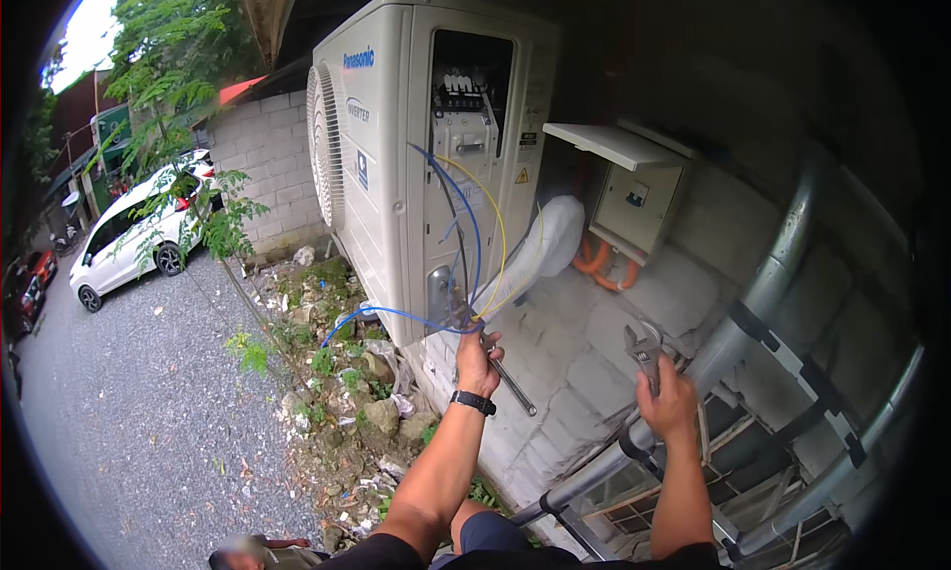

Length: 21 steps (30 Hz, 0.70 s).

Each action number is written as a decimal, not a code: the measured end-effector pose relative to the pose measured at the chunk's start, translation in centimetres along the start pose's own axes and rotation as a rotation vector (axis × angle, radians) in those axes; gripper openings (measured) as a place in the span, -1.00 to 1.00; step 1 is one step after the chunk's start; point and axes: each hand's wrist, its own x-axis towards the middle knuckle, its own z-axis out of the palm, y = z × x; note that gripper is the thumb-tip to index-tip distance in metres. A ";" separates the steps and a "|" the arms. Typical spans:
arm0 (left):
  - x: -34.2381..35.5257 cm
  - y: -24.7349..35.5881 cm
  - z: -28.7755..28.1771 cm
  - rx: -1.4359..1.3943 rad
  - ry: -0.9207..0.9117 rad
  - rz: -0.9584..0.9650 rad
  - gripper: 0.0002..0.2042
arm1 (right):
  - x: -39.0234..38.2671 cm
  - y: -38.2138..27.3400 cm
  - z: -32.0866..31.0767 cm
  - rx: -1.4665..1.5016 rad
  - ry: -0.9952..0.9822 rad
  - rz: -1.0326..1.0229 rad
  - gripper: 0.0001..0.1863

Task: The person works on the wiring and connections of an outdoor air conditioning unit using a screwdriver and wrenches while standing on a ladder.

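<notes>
My left hand [477,365] is closed round a wrench [514,386] at the lower corner of a white air conditioner outdoor unit [418,235]. The wrench's long handle slants down to the right; its head is hidden by my fingers and the wires. Loose blue wire [478,225], yellow wire [503,235] and dark wires hang from the open wiring compartment [474,90] down to that hand. Above and right of it runs a white-wrapped pipe bundle [548,241]. My right hand [670,404] grips an adjustable wrench [644,350], jaws upward, apart from the unit.
A grey breaker box [626,208] with its cover raised hangs on the block wall, orange conduit [601,266] below. A metal ladder [768,278] leans at my right. Far below lie rubble [381,416], a gravel lot [188,392], a white car [139,228] and a person [282,558].
</notes>
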 end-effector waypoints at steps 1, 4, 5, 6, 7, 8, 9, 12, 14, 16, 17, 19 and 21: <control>0.1 0.2 -0.1 0.032 0.005 0.008 -0.73 | 0.0 -0.1 -0.2 -0.003 0.010 0.005 -0.55; -0.6 0.6 -1.0 0.067 -0.025 -0.055 -0.72 | -0.6 -0.3 -0.6 -0.046 0.001 0.003 -0.57; -0.6 0.9 -1.2 0.088 -0.042 -0.054 -0.70 | -0.3 -0.1 -0.4 -0.036 0.023 -0.005 -0.57; -0.8 1.4 -1.5 0.091 -0.045 -0.057 -0.70 | 0.0 0.0 -0.3 -0.026 0.044 -0.013 -0.57; -1.2 1.3 -2.4 0.097 0.005 -0.075 -0.69 | -0.2 0.1 -0.1 -0.033 0.034 0.006 -0.57; -1.8 1.3 -3.3 0.104 0.055 -0.093 -0.68 | -0.3 0.2 0.0 -0.037 0.015 0.017 -0.57; -3.0 1.2 -4.7 0.099 0.084 -0.109 -0.64 | -0.2 0.1 0.1 -0.038 -0.003 0.023 -0.56; -7.1 1.5 -11.0 -0.037 0.112 -0.278 -0.67 | 0.2 -0.4 0.4 -0.076 -0.008 -0.018 -0.54; -9.6 1.2 -14.2 -0.165 0.119 -0.346 -0.68 | 0.0 0.0 -0.1 -0.086 -0.052 -0.010 -0.55; -12.3 1.8 -16.9 -0.320 0.230 -0.375 -0.66 | -0.1 -0.3 -0.2 -0.116 -0.011 0.011 -0.57; -13.2 2.8 -18.3 -0.320 0.211 -0.360 -0.65 | 0.0 -0.4 0.0 -0.064 -0.001 0.029 -0.62; -16.0 4.1 -21.1 -0.308 0.291 -0.311 -0.64 | -0.8 -1.8 -0.3 0.074 -0.057 0.117 -0.64; -18.5 6.0 -22.9 -0.295 0.349 -0.273 -0.62 | -1.4 -3.9 0.6 0.339 -0.142 0.304 -0.70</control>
